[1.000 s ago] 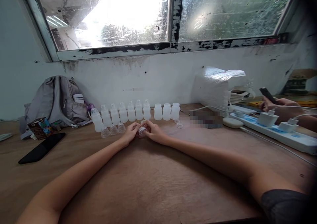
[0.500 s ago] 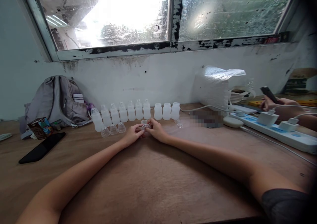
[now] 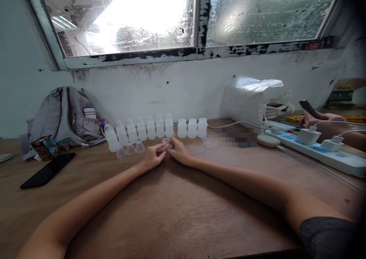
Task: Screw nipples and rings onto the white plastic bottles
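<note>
Both hands meet at mid-table around a clear plastic ring (image 3: 167, 147). My left hand (image 3: 153, 156) pinches the ring from its left side, and my right hand (image 3: 179, 152) grips it from the right with bent fingers. Just behind them shows a small translucent round piece (image 3: 166, 140). A row of frosted baby bottles with clear caps (image 3: 142, 129) stands beyond my hands. Further right are three uncapped bottles (image 3: 192, 128). Three clear domed caps (image 3: 130, 149) rest left of my left hand, and a few clear rings (image 3: 207, 144) lie to the right.
At the left are a grey backpack (image 3: 61, 118), a small carton (image 3: 45, 147) and a black phone (image 3: 48, 171). A white power strip (image 3: 320, 150) with chargers and cables lies at the right. Behind it another person's hand (image 3: 320, 119) holds a phone.
My fingers have shifted slightly around the clear ring, with the left fingers closing in on it. The bottles and caps stay where they were.
</note>
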